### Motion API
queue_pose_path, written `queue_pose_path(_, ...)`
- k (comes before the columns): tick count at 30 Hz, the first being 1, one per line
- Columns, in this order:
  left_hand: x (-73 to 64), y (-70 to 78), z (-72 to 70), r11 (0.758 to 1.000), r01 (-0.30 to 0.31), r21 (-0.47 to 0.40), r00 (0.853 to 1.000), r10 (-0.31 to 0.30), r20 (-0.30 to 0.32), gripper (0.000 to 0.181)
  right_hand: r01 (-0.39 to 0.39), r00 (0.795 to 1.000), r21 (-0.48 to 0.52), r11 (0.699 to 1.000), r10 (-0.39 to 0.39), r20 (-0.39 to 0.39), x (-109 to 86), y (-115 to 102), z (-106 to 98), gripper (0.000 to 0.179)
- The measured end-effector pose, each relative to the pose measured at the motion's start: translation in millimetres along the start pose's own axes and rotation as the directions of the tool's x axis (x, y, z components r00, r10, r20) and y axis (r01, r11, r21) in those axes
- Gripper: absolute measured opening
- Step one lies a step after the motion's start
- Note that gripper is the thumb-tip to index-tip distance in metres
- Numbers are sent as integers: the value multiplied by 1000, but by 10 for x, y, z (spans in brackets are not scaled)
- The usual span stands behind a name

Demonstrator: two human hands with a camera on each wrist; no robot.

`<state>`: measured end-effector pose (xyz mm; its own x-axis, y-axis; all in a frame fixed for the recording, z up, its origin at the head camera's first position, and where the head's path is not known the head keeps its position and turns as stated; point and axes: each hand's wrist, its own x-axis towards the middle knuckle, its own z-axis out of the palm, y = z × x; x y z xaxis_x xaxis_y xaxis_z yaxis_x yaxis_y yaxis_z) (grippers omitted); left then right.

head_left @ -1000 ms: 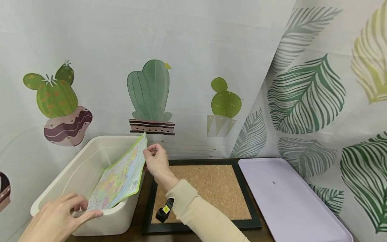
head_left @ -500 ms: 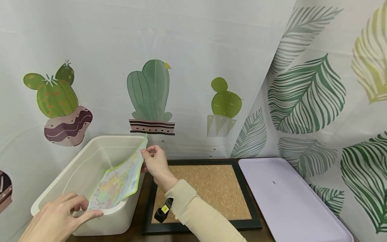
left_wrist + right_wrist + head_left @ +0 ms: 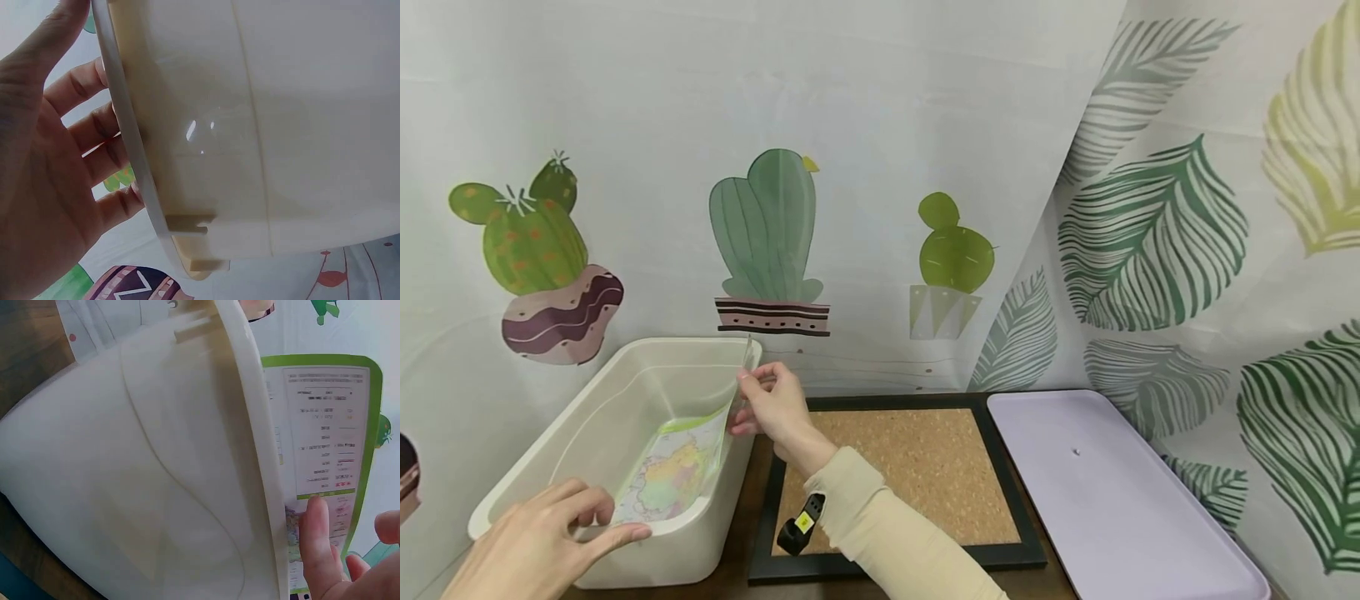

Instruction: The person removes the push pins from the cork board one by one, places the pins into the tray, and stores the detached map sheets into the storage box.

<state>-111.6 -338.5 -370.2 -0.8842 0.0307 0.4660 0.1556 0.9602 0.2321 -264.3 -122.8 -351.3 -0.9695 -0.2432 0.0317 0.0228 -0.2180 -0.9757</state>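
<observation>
A green-edged map sheet (image 3: 668,479) with coloured regions leans inside an off-white plastic bin (image 3: 576,429) at the left of the head view. My right hand (image 3: 780,410) pinches the sheet's raised right edge between thumb and fingers, just above the bin's right rim. In the right wrist view, printed text and a green border show on the sheet (image 3: 328,431), with a fingertip against it. My left hand (image 3: 538,537) holds the bin's near left rim, its thumb along the front. The left wrist view shows its fingertips (image 3: 103,69) at the rim.
Right of the bin lies a cork board (image 3: 917,475) in a black frame. Beyond it is a pale lilac tray (image 3: 1120,492). Curtains (image 3: 865,125) printed with cacti and leaves hang close behind. A dark wooden table (image 3: 737,537) shows between bin and board.
My right hand has moved slightly left with the sheet's edge. The sheet has turned nearly edge-on at its raised side and sunk further into the bin. The left hand stays on the rim.
</observation>
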Motion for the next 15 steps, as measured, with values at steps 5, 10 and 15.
queue_pose_path(5,-10,-9,4,1000,-7,-5,1000,7,-7,39,11,1000,-18,1000,-11,-14,-32,2,3,20)
queue_pose_path(10,-10,-16,8,1000,-10,2,1000,10,1,38,43,999,-84,996,-44,-13,-65,-3,-25,21)
queue_pose_path(15,-6,-9,16,1000,-23,2,1000,23,-18,38,124,992,-221,967,-118,38,-104,-11,-72,22)
